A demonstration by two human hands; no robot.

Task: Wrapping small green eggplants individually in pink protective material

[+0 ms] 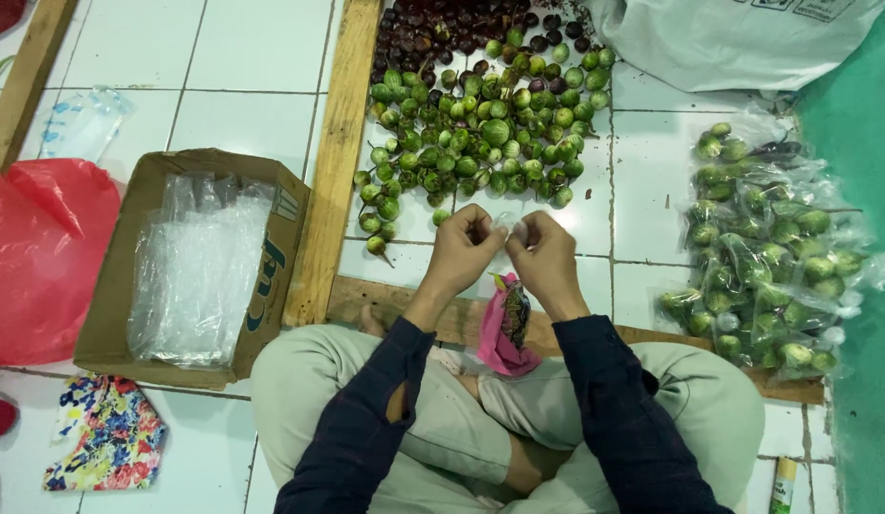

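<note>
My left hand (459,251) and my right hand (543,259) meet over the white tiled floor, fingertips pinching a small clear plastic bag (507,223) between them. Just beyond them lies a loose heap of small round green eggplants (480,133), with dark purple ones (452,29) further back. A pink cloth pouch (505,328) rests on my lap between my forearms. I sit cross-legged in light trousers and dark sleeves.
A cardboard box (119,286) with a stack of clear plastic bags (197,266) stands at my left. Filled bags of green eggplants (771,257) pile at right. Wooden slats (336,152) frame the heap. A red plastic bag (38,252) lies far left, a white sack (728,33) at the top right.
</note>
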